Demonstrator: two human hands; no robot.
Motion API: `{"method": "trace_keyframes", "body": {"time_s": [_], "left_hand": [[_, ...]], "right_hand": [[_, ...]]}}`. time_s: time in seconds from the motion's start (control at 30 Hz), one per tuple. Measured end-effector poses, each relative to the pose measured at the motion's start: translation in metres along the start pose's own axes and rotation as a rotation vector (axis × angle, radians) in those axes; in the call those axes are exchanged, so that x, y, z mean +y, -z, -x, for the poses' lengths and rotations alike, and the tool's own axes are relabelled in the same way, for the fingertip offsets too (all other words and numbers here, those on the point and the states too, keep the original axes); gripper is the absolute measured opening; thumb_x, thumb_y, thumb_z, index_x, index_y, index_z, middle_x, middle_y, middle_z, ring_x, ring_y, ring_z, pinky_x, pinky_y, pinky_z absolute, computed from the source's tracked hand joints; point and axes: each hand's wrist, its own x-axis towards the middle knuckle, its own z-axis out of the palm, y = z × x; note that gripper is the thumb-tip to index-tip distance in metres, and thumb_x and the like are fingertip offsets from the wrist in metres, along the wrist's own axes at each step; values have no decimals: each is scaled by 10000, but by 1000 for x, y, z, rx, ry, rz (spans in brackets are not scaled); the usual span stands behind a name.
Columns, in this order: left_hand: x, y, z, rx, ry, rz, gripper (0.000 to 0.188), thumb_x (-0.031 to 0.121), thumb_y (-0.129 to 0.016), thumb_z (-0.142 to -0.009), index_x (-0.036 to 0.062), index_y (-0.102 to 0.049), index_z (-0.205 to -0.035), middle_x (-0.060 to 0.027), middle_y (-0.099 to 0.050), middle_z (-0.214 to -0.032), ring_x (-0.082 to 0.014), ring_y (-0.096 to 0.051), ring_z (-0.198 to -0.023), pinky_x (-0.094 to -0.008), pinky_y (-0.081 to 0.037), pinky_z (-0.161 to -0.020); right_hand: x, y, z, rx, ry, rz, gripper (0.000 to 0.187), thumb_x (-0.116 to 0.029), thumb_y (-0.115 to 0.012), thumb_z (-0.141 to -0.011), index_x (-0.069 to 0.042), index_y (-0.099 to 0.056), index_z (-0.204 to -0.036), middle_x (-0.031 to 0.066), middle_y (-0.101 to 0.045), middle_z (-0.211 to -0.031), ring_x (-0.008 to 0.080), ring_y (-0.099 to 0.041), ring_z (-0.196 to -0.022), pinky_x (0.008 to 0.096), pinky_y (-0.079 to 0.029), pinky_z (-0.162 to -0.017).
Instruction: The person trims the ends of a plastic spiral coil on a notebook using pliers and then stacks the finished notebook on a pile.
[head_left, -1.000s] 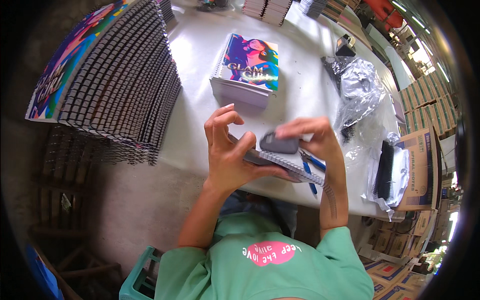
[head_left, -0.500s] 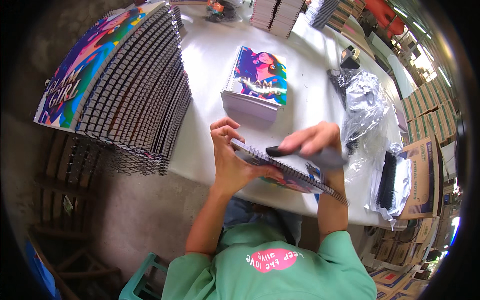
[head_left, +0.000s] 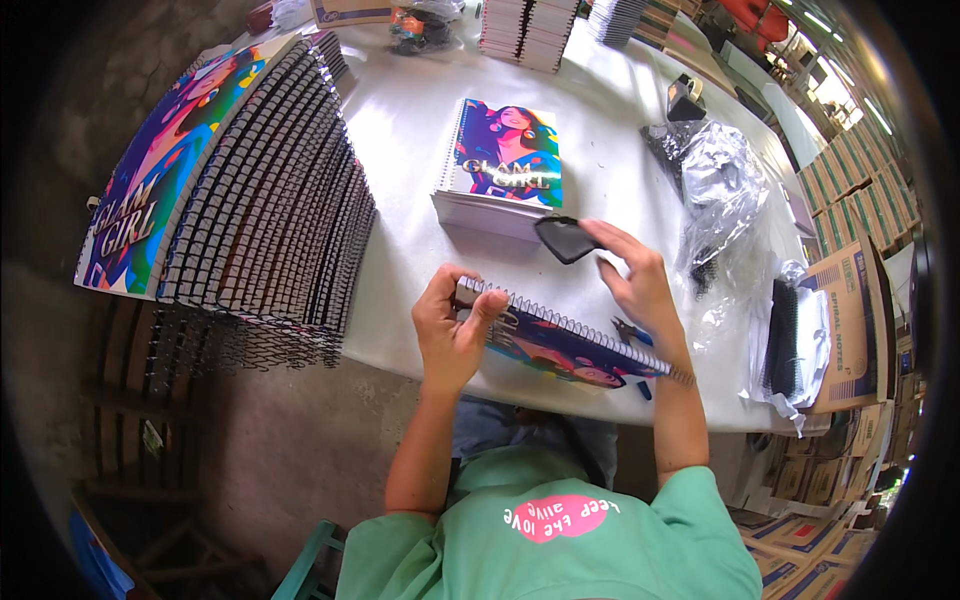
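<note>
Two hands: both at the centre of the frame, each gripping something.
Left hand (head_left: 450,325): just left of centre, closed around one end of the held notebook (head_left: 570,345), with the thumb pressed on its cover.
Held notebook: at the centre of the frame, in front of the counter's near edge, tilted, its colourful illustrated cover toward the lower edge.
Spiral binding (head_left: 560,322): along the notebook's upper edge, the tail of the coil running past the right end, in front of the right forearm.
Right hand (head_left: 645,290): right of centre, fingers pinching a dark flat piece (head_left: 567,240) with a black rim; its exact kind cannot be told.
Pliers (head_left: 632,332): blue-handled, partly hidden behind the notebook, near the right hand.
Notebook pile (head_left: 510,155): upper centre, same cover design on top, resting on the white counter (head_left: 410,170), just beyond the dark flat piece.
Large notebook stack (head_left: 270,180): upper left, dark coils facing right.
Clear plastic bag (head_left: 720,175): upper right, crumpled, below a tape dispenser (head_left: 685,98).
Black coils (head_left: 782,335): right side, bundled in white wrapping beside a cardboard box (head_left: 845,330).
Green stool (head_left: 310,562): lower left, partly in view.
</note>
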Motion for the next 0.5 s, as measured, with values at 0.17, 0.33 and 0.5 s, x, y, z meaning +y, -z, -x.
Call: {"method": "trace_keyframes", "body": {"time_s": [0.17,0.33,0.5], "left_hand": [[10,0,9,153,-111,193,144,-58,-718,-715,-13,-638,-826,-31,-612,-775,-59,-520,-662,-190,-424,-599],[20,-10,21,100,-196,-16,286,-57,-738,-685,3,-678,-958,-57,-652,-847,-88,-561,-700,-208,-460,-623],[18,-19,24,154,-561,-261,261,-26,-736,-707,-27,-665,-958,-109,-651,-873,-135,-602,-764,-240,-483,-688]], "right_hand": [[9,10,122,-11,-283,380,508,-133,-584,-829,-86,-449,-1316,189,-450,-1319,347,-423,-1219,409,-349,-997],[3,-15,181,4,-538,613,633,-259,-581,-847,-132,-304,-1402,212,-210,-1445,414,-186,-1324,516,-210,-1045],[-5,-22,151,-57,-491,702,591,-273,-521,-886,-170,-281,-1416,228,-308,-1330,429,-284,-1218,592,-203,-992]]}}
